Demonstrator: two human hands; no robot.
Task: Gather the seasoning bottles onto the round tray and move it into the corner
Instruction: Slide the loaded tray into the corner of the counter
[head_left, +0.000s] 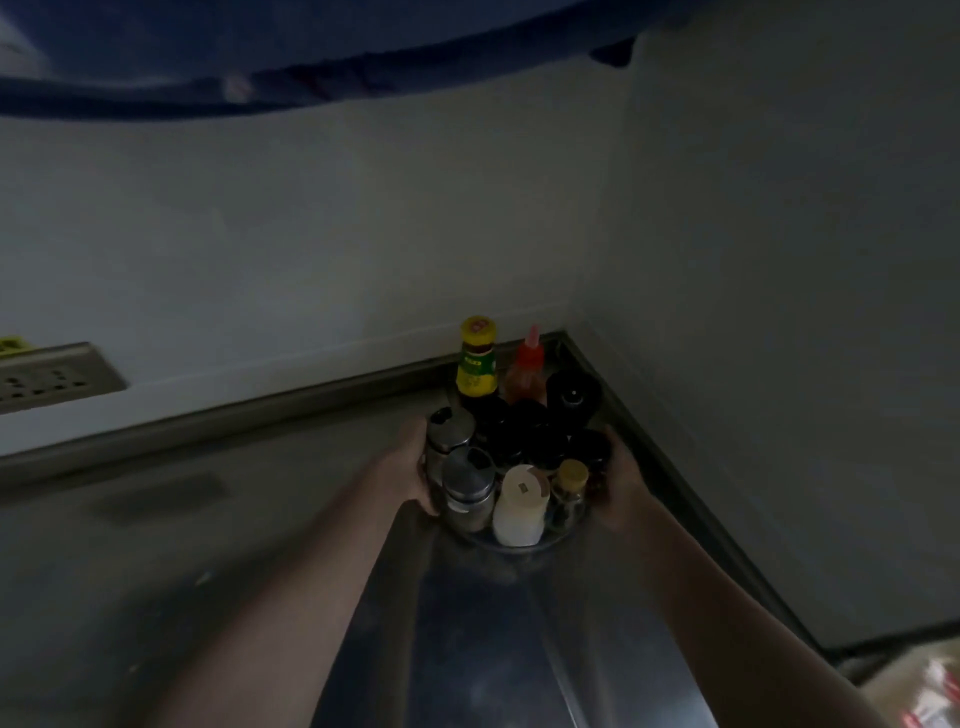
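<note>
The round tray (519, 546) sits on the steel counter close to the wall corner, crowded with seasoning bottles. At its back stand a yellow-capped dark sauce bottle (476, 364) and a red-capped squeeze bottle (525, 371). Several black-lidded jars (530, 428) fill the middle. Two steel-lidded shakers (466, 483), a white container (519, 506) and a small yellow-lidded jar (570, 488) stand at the front. My left hand (415, 467) grips the tray's left side by the shakers. On the tray's right side, my right hand (621, 480) grips the rim.
The steel counter (208, 545) stretches left and toward me, with a raised lip along both walls. A wall socket strip (52, 376) is mounted at the far left. A plastic packet (919, 686) lies at the bottom right. A dark blue shape (311, 47) hangs overhead.
</note>
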